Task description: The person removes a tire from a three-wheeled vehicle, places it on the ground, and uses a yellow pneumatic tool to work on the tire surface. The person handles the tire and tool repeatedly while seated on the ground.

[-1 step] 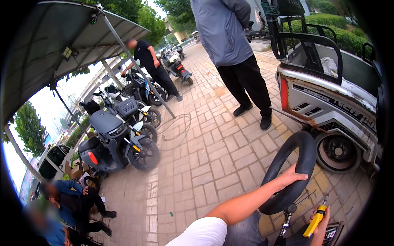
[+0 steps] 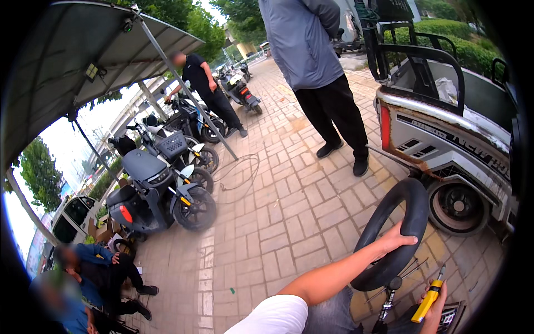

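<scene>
A swollen black inner tube (image 2: pixel 414 209) stands on edge at the lower right. My left hand (image 2: pixel 396 238) is closed round its near side, thumb on the outer face and fingers partly hidden behind the rubber. Further right and lower, my right hand (image 2: pixel 434 306) grips a yellow-handled tool (image 2: pixel 427 302) with a slim grey tip pointing up and away; its exact kind is not clear. Between the hands, under the tube, is a black-knobbed metal tool (image 2: pixel 392 285). Thin metal rods (image 2: pixel 414 268) lie on the paving beside it.
A rusty cargo tricycle (image 2: pixel 445 133) stands at the right, its wheel (image 2: pixel 458 206) close to the tube. A person in a grey jacket (image 2: pixel 303 42) stands ahead. Parked scooters (image 2: pixel 150 186) line the left near a canopy pole (image 2: pixel 186 83). Two seated people (image 2: pixel 94 278) are at lower left.
</scene>
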The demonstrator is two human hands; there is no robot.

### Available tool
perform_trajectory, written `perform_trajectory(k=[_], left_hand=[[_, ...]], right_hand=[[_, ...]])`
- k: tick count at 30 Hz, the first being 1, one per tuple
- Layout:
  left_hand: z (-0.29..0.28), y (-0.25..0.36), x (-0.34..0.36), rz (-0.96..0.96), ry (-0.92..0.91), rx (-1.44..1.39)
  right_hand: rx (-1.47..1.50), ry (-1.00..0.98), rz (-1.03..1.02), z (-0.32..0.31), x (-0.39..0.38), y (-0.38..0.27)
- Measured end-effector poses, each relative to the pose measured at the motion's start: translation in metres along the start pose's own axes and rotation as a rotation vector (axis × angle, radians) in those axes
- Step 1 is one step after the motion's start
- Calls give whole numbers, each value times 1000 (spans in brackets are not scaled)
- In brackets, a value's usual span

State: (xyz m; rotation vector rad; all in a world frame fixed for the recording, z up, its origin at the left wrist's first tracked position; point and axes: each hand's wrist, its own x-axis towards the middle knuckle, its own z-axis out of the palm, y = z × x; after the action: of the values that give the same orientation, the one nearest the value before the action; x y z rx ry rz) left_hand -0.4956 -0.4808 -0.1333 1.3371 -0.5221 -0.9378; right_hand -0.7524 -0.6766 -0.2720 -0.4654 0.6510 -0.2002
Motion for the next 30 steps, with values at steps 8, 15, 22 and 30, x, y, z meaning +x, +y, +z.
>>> perform_trajectory(k=[8,15,22,30], left_hand=[[1,-1,2,-92,12,-47],[-3,-18,18,-137,130,-127],[-2,-25,31,-153,191,-46],[-6,-28,37,-184,271,-105]], right_hand=[[12,26,-38,-79,26,0],[70,51,-50,-115,28,13],[84,28,-4,-129,31,8],[116,2,-7,-137,30,8]])
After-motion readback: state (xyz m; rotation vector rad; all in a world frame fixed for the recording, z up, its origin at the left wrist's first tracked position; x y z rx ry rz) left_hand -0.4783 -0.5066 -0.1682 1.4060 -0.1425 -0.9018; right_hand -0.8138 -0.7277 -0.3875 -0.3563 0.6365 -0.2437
